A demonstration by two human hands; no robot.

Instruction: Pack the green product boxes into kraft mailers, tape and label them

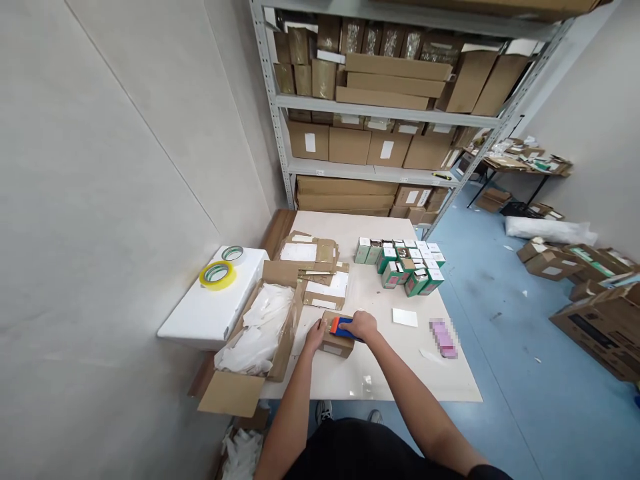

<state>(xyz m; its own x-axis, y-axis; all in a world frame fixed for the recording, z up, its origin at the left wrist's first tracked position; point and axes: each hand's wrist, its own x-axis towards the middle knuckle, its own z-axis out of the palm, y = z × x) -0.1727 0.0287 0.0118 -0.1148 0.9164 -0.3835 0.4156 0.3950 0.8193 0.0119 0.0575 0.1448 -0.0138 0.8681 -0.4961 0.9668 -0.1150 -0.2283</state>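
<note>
"On the smooth off-white tabletop, what lies between the hands?"

"A small, blocky brown cardboard carton. The right hand curls its fingers around a flat blue-and-orange tool over its top."

"The left hand?"

"At the carton's left side; how tightly its fingers close, one cannot tell. Farther left, a long open cardboard box holds crumpled white sheets."

Carton under the hands: matt brown cardboard. Hand tool: smooth, apparently plastic. Tabletop: smooth, faint sheen; tape scraps near its edge clear, glossy. Yellow tape roll: shiny plastic film. White wadding: crumpled, paper or cloth unclear. Shelving: painted metal. Floor: smooth, low gloss.
</note>
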